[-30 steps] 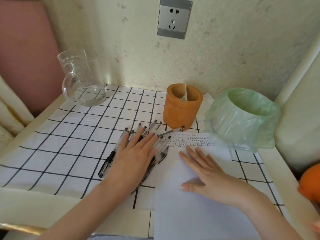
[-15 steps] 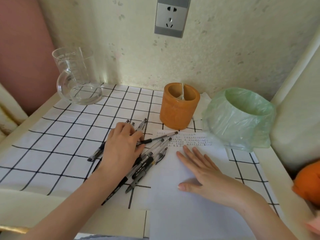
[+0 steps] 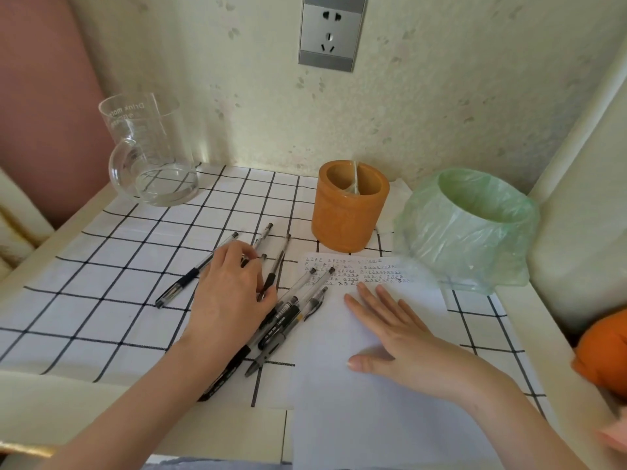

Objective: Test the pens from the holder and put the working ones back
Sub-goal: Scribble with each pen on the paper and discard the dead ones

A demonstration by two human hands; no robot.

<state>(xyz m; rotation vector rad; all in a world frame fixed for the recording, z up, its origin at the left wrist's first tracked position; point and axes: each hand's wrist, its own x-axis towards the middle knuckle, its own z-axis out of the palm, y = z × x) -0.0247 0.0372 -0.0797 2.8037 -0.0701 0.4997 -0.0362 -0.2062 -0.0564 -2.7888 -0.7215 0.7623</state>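
Far left corner of the counter (image 3: 61, 401): clear glass jug (image 3: 149, 157), upright. On the black-and-white checked cloth (image 3: 101, 300), one black-gripped clear pen (image 3: 196, 269) lies apart. Left hand (image 3: 230, 293), fingers curled, rests on the scattered clear pens (image 3: 291, 310); whether it grips one cannot be told. Orange cylindrical pen holder (image 3: 349, 212) stands behind them. Right hand (image 3: 400, 330) lies flat, fingers straight, on the white paper sheet (image 3: 373, 418). Green-bagged bin (image 3: 468, 225) stands beside the holder, at the sheet's far right corner.

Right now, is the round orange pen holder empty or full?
Empty: nothing stands in the round orange pen holder but its divider; pens lie outside.
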